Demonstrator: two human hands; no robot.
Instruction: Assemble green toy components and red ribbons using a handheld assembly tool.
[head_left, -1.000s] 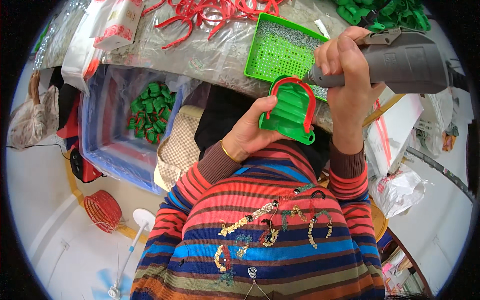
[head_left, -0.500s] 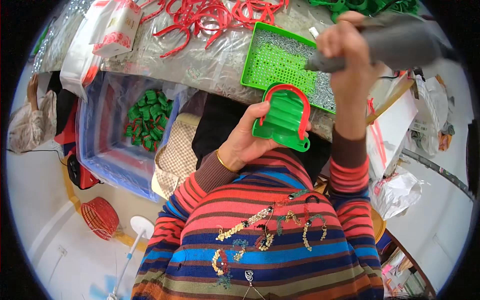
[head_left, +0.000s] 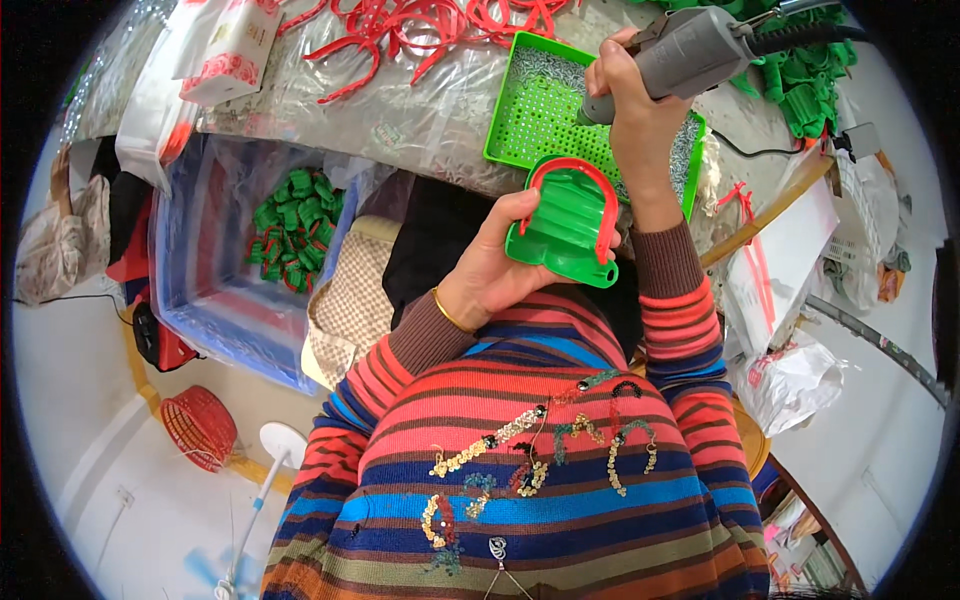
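Left hand [head_left: 490,270] gripped green piece [head_left: 566,222] | right hand [head_left: 638,112] grasped grey driver [head_left: 695,50] over tray [head_left: 540,115], table's [head_left: 290,108] near edge | box [head_left: 228,55] bore red print

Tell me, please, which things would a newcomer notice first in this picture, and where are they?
Probably the green piece with a red curved strip comes first, held in the left hand near the middle. Next is the grey power tool in the right hand, its tip over the green tray. To the left, a blue crate holds a pile of green and red pieces.
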